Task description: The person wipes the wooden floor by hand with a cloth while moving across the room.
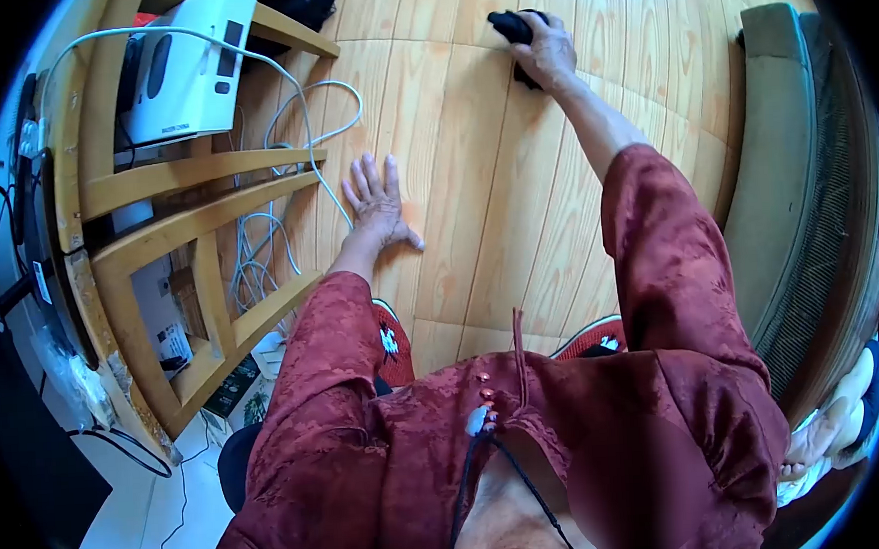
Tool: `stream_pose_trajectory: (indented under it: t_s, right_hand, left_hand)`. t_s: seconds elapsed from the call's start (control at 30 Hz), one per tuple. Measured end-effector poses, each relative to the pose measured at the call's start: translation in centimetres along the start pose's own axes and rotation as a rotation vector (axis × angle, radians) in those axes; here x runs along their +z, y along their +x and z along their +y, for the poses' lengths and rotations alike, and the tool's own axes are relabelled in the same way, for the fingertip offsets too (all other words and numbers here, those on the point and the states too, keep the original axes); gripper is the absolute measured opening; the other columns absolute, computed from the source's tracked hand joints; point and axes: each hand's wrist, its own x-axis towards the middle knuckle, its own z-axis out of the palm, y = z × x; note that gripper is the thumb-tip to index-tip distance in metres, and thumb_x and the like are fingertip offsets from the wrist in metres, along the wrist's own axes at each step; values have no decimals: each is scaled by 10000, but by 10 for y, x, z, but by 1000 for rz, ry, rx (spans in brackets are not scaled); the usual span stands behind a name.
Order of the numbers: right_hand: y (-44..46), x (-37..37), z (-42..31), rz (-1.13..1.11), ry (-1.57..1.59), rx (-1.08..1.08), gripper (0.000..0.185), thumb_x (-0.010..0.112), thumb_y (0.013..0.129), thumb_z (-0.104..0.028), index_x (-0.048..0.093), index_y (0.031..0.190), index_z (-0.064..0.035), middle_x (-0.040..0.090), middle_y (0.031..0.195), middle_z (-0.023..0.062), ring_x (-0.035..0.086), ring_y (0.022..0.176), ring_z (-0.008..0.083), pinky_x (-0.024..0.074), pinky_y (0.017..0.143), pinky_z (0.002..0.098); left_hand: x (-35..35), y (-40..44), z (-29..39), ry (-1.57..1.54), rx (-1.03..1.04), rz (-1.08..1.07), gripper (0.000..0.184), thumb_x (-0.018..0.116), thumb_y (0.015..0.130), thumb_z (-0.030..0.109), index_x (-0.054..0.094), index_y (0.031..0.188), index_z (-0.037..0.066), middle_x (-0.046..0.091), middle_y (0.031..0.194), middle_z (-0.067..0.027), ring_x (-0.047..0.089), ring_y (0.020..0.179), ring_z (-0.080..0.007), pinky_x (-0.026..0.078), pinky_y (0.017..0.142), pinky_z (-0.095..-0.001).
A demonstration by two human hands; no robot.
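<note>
My left hand (pixel 378 210) lies flat on the wood-patterned floor (pixel 455 184) with its fingers spread, beside the loops of a pale cable (pixel 347 127). Farther forward and to the right, my right hand (pixel 547 52) is closed on a black cloth (pixel 514 27), which rests against the floor. Part of the cloth is hidden under the palm and fingers.
On the left stand wooden frames (pixel 206 172) with a white box (pixel 193 69) between them and tangled cables behind. A greenish cushioned seat (pixel 772 168) borders the right side. Red shoes (pixel 393 344) show below, and a bare foot (pixel 825 428) at the lower right.
</note>
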Motion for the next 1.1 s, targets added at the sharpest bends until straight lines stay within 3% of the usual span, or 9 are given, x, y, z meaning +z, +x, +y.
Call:
stream_pose_trajectory:
  t_s: [0.13,0.2,0.3,0.47,0.63,0.7,0.77,0.9,1.1]
  right_hand:
    - [-54,13,-74,-91,304,-539,385,729,671,-159,673,1050,-197,610,1117,99,589,1029,332,500,881,416]
    - [-97,43,-102,-383,198,-552,464,764,632,-200,654,1083,-209,588,1147,121,570,1040,351,472,901,422]
    - [-144,42,-126,-351,34,-698,460,730,655,-239,642,1105,-264,490,1296,127,491,1149,334,427,922,454]
    - [-61,81,-106,-51,-41,-490,257,628,790,-235,661,1042,-272,496,1235,113,495,1111,331,427,875,478]
    - [47,6,-35,-161,-36,108,461,682,759,-247,625,1215,-209,553,1272,165,542,1148,368,458,970,448]
    - [60,6,38,-43,77,139,500,661,746,-237,610,1240,-178,570,1239,179,538,1156,353,456,982,433]
    - [33,-41,59,-146,140,93,518,640,725,-223,604,1235,-138,585,1205,186,537,1151,358,449,992,423]
    - [-82,-80,95,-190,172,-312,535,678,677,-138,596,1204,-86,571,1217,187,519,1167,387,442,995,442]
    - [-231,-119,89,-512,-147,-591,669,799,540,-140,606,1173,-237,450,1376,155,481,1197,391,445,961,486]
  left_hand:
    - [-4,-1,3,21,-24,-50,1663,901,364,584,-196,1493,49,-167,1537,-326,-205,1411,-494,-90,1098,-657]
    - [-12,-1,7,61,-37,-88,1650,892,381,600,-188,1491,30,-173,1536,-323,-217,1409,-488,-94,1100,-651]
    - [-15,-4,8,85,-42,-127,1656,873,365,651,-164,1497,31,-230,1524,-309,-292,1388,-463,-113,1105,-632]
    - [0,2,1,10,-14,-35,1705,903,304,582,-198,1497,62,-180,1527,-341,-227,1409,-482,-107,1103,-625]
    - [3,-3,-3,-42,20,1,1677,918,333,550,-186,1500,68,-192,1532,-324,-235,1402,-490,-107,1100,-641]
    - [1,0,-1,-38,20,1,1672,920,338,549,-179,1502,68,-192,1532,-322,-231,1401,-494,-106,1098,-650]
    - [-1,0,1,-22,-2,-14,1679,922,328,552,-177,1503,72,-194,1533,-320,-232,1402,-493,-107,1098,-649]
    - [3,1,-1,-14,12,2,1671,916,338,564,-179,1502,76,-203,1530,-319,-230,1401,-494,-111,1092,-659]
    - [-9,-3,11,63,-62,-59,1637,914,387,547,-183,1499,59,-189,1531,-324,-220,1402,-499,-84,1096,-664]
